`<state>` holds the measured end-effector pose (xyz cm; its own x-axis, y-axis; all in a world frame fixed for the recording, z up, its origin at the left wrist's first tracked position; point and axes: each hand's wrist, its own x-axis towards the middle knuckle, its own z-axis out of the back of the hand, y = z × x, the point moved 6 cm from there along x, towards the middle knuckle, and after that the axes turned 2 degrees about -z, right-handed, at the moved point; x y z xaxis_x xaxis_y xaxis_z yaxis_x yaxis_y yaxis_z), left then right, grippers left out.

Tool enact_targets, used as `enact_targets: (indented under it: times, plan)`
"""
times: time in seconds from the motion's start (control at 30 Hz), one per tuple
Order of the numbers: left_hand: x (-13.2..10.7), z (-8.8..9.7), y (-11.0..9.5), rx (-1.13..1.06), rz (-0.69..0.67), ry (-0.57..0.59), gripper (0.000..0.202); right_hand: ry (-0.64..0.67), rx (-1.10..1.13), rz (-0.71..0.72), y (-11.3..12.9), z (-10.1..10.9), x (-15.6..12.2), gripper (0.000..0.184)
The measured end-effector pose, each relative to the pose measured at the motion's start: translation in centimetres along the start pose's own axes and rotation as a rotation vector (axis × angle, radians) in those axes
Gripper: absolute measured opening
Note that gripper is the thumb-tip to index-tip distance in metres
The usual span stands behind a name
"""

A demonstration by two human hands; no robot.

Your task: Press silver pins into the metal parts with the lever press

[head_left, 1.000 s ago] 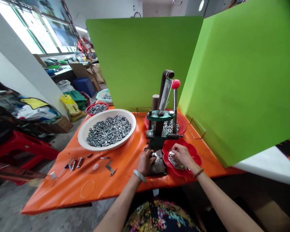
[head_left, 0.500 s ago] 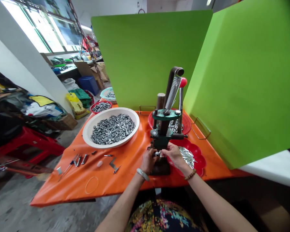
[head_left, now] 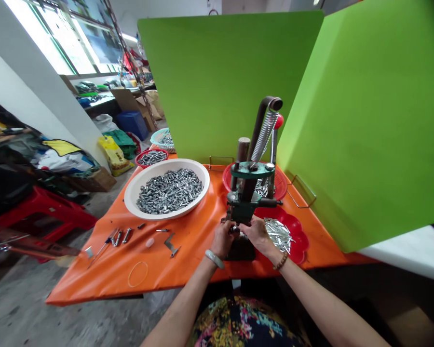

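The small metal piece (head_left: 235, 229) sits at the foot of the press (head_left: 251, 185), low on its front side, and the fingertips of both hands meet on it. The left hand (head_left: 224, 238) comes from the left with the fingers curled toward the piece; the right hand (head_left: 258, 233) comes from the right with the fingers bent in the same way. The piece is too small and too covered to see well, so I cannot tell if either hand pinches it or only touches it. The left wrist has a pale bangle (head_left: 214, 259) and the right wrist has a bead bracelet (head_left: 281, 261).

The press stands upright near the front edge of the orange table cover (head_left: 188, 260). It has a green body, a spring (head_left: 265, 135) that leans to the right, and a lever with a red knob (head_left: 278, 120) on top.

Just beside the right hand there is a red tray (head_left: 299, 243) with flat shiny strips (head_left: 278, 231). Behind the press is a red round basket (head_left: 280, 185) with more metal parts. To the left of the press stands a big white bowl (head_left: 130, 197) full of grey metal parts (head_left: 169, 188). In front of the bowl some small tools (head_left: 112, 239), a bent bracket (head_left: 171, 245) and a rubber band (head_left: 138, 274) lie on the cover. Green screens (head_left: 210, 82) stand behind the table and at its right side.
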<state>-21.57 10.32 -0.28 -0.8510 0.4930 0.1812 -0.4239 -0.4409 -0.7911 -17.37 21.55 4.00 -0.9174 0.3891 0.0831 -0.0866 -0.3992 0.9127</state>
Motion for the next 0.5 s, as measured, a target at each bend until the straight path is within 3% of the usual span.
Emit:
enact_targets:
  times: [0.13, 0.23, 0.4, 0.5]
  plan:
    - [-0.5, 0.5, -0.6, -0.028, -0.022, -0.111, 0.024, 0.015, -0.058, 0.093, 0.2, -0.3, -0.1, 0.018]
    - [-0.9, 0.9, -1.2, -0.063, -0.020, -0.208, 0.016, 0.011, -0.029, 0.075, 0.0, -0.4, -0.2, 0.013]
    - [-0.7, 0.8, -1.2, -0.142, 0.001, -0.172, 0.008, 0.111, 0.098, -0.018, 0.2, 0.0, 0.0, 0.008]
    - [-0.6, 0.6, -0.8, -0.161, 0.009, -0.158, 0.007, 0.219, 0.208, -0.047, 1.4, 2.4, 1.9, 0.011]
